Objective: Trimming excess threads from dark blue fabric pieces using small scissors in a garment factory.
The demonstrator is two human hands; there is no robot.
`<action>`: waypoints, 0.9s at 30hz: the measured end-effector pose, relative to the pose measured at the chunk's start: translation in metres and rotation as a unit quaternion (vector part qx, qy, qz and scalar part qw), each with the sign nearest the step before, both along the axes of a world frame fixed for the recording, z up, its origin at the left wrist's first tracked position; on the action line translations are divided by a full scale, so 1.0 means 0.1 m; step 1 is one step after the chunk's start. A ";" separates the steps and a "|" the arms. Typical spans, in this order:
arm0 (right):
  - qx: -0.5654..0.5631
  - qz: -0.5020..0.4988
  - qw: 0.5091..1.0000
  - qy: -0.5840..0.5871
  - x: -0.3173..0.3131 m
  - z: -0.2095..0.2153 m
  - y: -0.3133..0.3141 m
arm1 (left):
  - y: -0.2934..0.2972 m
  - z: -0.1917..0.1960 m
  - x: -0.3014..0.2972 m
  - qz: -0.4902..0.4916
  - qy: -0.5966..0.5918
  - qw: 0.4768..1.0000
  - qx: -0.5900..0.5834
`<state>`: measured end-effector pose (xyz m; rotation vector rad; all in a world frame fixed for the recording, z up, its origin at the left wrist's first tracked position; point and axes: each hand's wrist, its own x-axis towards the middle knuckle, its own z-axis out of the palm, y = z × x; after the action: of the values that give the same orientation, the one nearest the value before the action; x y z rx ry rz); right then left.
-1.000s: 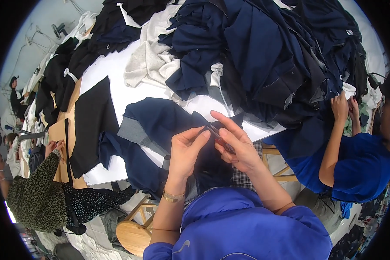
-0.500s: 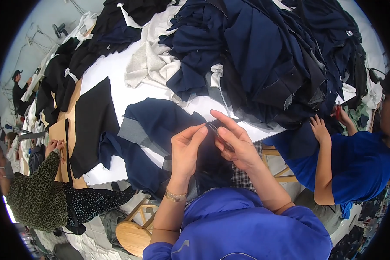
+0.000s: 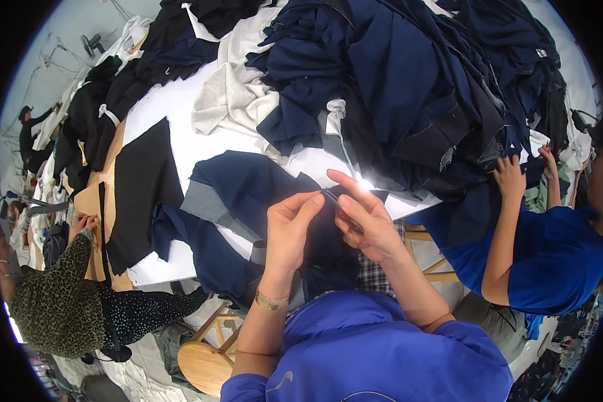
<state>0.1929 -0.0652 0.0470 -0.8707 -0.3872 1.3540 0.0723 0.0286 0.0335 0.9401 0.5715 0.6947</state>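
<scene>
My left hand (image 3: 289,226) and my right hand (image 3: 363,218) meet over a navy garment (image 3: 238,184) spread at the near edge of the white table (image 3: 174,100). Both pinch a dark edge of that garment between thumb and fingers, the left from the left side, the right from above. A gold bracelet sits on my left wrist. My blue sleeves fill the bottom of the picture. The garment hangs over the table's edge toward my lap.
A big heap of navy and black clothes (image 3: 409,87) covers the far table. A black cloth piece (image 3: 141,181) lies at left, grey-white fabric (image 3: 231,97) behind it. A person in blue (image 3: 549,248) reaches into the heap at right; a person in a spotted top (image 3: 60,295) stands left. A wooden stool (image 3: 204,358) is below.
My hands stay on the navy garment's edge with hardly any shift. The person in blue at right has lowered and moved their arms nearer along the heap.
</scene>
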 end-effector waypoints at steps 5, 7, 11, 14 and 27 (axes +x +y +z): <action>-0.007 -0.008 1.000 -0.021 -0.01 0.00 0.00 | -0.01 0.02 0.00 -0.001 0.005 1.000 0.009; -0.011 -0.011 0.999 -0.029 0.00 -0.01 0.00 | -0.01 0.02 0.00 -0.004 0.004 1.000 0.015; -0.017 -0.019 0.999 -0.028 -0.01 -0.01 0.01 | 0.00 -0.01 -0.01 -0.018 0.018 1.000 0.012; -0.012 -0.023 0.999 -0.018 0.02 -0.01 0.00 | -0.03 -0.04 -0.02 -0.034 0.036 0.999 0.017; -0.010 -0.145 0.842 -0.520 0.00 -0.01 0.07 | -0.02 -0.03 -0.04 -0.017 0.032 0.999 -0.002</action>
<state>0.1926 -0.0577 0.0456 -1.5785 -1.0232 0.4931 0.0681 0.0269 0.0305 0.9681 0.6123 0.6347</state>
